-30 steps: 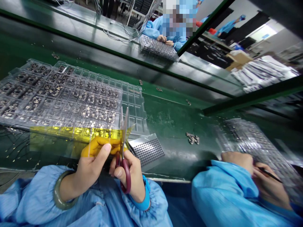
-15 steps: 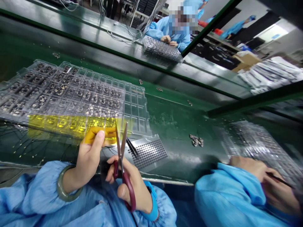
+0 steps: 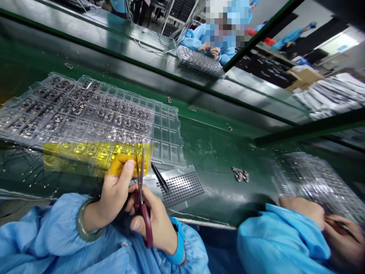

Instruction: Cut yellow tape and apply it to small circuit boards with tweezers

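Observation:
My left hand (image 3: 117, 192) pinches a strip of transparent yellow film (image 3: 82, 154) between thumb and fingers, and the fingers show orange through it. Scissors (image 3: 146, 220) with dark red handles are gripped in my right hand (image 3: 159, 222). Their blades point away from me and lie across the film just right of my left fingertips, partly closed. Behind the film, clear plastic trays (image 3: 168, 131) hold rows of small circuit boards. Black tweezers (image 3: 160, 178) rest beside the scissors, on a sheet of small dark squares (image 3: 185, 186).
At the right, a co-worker's hands (image 3: 302, 211) work with a thin tool near another tray (image 3: 319, 182). Small metal parts (image 3: 240, 174) lie on the green bench. Thin black wires (image 3: 25, 171) spread at the left. Across the bench sits another person with a stacked tray (image 3: 199, 62).
The scissor blades have moved left onto the film and come closer together. My left hand still holds the film. The whole view has shifted slightly.

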Tool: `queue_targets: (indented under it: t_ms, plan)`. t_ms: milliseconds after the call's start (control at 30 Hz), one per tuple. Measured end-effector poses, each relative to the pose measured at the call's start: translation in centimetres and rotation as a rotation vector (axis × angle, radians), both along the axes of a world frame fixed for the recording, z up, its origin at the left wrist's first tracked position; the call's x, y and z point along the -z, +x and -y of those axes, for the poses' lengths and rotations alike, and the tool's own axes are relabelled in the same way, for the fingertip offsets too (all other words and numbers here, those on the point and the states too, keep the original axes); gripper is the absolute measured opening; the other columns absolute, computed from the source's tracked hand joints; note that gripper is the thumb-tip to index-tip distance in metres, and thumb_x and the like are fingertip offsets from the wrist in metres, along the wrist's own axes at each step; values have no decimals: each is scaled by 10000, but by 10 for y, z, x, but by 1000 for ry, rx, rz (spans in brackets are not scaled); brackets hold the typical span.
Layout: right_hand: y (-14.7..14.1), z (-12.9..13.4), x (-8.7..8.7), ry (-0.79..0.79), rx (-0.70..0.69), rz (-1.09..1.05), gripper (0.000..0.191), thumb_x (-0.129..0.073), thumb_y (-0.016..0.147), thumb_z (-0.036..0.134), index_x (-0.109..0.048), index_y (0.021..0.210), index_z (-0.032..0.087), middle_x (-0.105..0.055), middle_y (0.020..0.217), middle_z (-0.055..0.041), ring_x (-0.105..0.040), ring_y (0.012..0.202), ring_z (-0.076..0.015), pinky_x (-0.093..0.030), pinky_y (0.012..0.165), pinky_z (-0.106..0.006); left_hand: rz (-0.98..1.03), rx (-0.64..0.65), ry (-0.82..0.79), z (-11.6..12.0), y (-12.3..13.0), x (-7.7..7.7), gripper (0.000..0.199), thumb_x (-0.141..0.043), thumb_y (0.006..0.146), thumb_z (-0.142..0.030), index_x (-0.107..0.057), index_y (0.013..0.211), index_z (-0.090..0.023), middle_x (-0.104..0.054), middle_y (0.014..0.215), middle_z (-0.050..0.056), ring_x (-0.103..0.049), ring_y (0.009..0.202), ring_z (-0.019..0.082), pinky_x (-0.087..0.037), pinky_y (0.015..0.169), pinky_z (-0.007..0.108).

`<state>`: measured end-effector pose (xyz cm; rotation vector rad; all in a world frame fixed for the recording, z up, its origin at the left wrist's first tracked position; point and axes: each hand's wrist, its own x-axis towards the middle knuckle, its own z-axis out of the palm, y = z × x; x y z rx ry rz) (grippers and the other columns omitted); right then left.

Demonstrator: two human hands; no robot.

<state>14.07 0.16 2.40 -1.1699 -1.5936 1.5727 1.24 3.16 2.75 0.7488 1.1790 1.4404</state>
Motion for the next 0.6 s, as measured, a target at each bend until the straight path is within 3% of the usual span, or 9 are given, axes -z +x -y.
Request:
queue_targets:
  t_ms: [200, 400, 500, 600]
  plan:
    - [-2, 0, 0, 1, -5, 6, 833, -603, 636, 857, -606, 1128, 184, -691, 780, -65, -611, 712, -203, -505, 647, -295, 42, -2, -24, 1, -1, 1, 309, -563, 917, -524, -588, 898, -217, -568, 691, -41, -601, 624, 113, -494, 603, 197]
    - [-5, -1, -4, 14, -4, 30, 861, -576, 651, 870, -591, 1134, 158, -712, 800, -97, -605, 735, -217, -497, 664, -320, 205, 3, -99, 2, -1, 2, 410, -540, 896, -599, -607, 978, -203, -723, 885, 34, -700, 743, 171, -572, 689, 255]
    - [-5, -1, -3, 33, -14, 42, 887, -568, 640, 882, -589, 1136, 147, -718, 792, -106, -604, 750, -228, -500, 686, -339, 266, 49, -221, 3, -2, 0, 545, -500, 857, -695, -625, 987, -182, -757, 874, 76, -727, 733, 215, -580, 575, 260]
    - [-5, 0, -2, 50, -24, 46, 915, -571, 608, 898, -596, 1136, 152, -717, 808, -102, -606, 740, -225, -506, 695, -342, 204, 71, -263, 3, -2, -1, 586, -516, 822, -727, -648, 955, -172, -763, 819, 94, -736, 730, 245, -547, 459, 250]
